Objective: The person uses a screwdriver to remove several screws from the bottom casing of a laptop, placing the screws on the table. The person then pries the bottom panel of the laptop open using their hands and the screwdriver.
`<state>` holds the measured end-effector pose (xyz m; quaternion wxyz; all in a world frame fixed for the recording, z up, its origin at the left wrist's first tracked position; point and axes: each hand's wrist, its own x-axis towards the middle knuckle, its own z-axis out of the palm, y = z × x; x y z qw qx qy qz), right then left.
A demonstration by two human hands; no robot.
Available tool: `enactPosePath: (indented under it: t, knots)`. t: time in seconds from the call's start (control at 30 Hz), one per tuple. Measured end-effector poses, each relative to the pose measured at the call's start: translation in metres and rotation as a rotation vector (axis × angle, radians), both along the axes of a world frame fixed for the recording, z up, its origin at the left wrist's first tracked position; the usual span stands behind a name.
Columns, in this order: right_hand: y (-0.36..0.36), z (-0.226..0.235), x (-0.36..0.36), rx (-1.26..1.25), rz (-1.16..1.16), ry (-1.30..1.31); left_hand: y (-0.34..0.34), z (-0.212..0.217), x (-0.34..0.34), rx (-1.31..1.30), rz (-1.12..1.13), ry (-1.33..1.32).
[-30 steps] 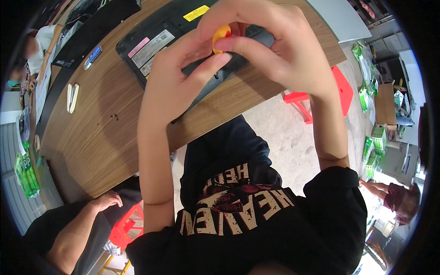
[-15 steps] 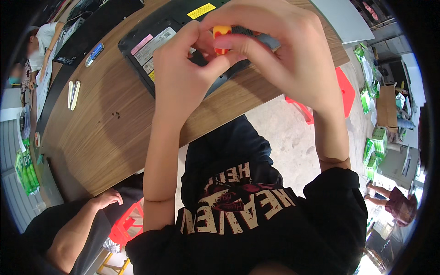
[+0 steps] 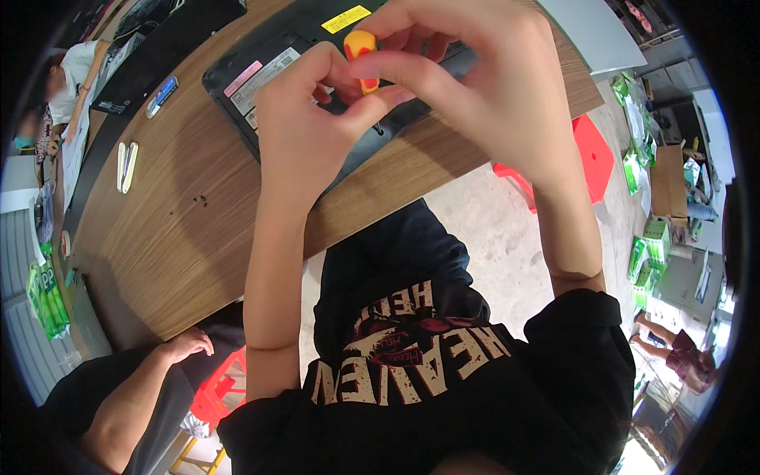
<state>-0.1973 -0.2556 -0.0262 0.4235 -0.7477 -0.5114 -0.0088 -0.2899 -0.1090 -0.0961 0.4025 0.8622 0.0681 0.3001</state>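
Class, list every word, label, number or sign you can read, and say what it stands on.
Lettering located, not copied:
Black shirt: large pale letters, clear enough to read.
White label on black device: print too small.
Pink label beside it: unreadable.
Yellow label: marks too small.
Green packages at left: pale letters, partly legible.

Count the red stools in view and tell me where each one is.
2: one red stool at right, partly behind the person's right forearm; another red stool at lower left, beside a co-worker's arm. Others may be hidden.
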Motion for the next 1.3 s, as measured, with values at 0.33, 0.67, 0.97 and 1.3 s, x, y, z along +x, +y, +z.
enactPosePath:
  t: [0.33,0.67,0.97,1.3]
  knots:
    - [0.001,-0.005,-0.003,0.136,0.15,-0.101,-0.004,-0.004,-0.008,-0.125,-0.159,0.032]
    - [-0.003,-0.005,0.008,0.122,0.336,-0.208,0.0,-0.005,-0.005,-0.166,-0.241,-0.126]
    - [0.003,-0.021,0.007,0.326,0.181,-0.135,-0.005,-0.004,0.0,-0.115,-0.081,-0.123]
    - [0.004,-0.038,0.037,0.392,0.401,-0.127,-0.008,-0.012,-0.002,-0.299,-0.259,-0.121]
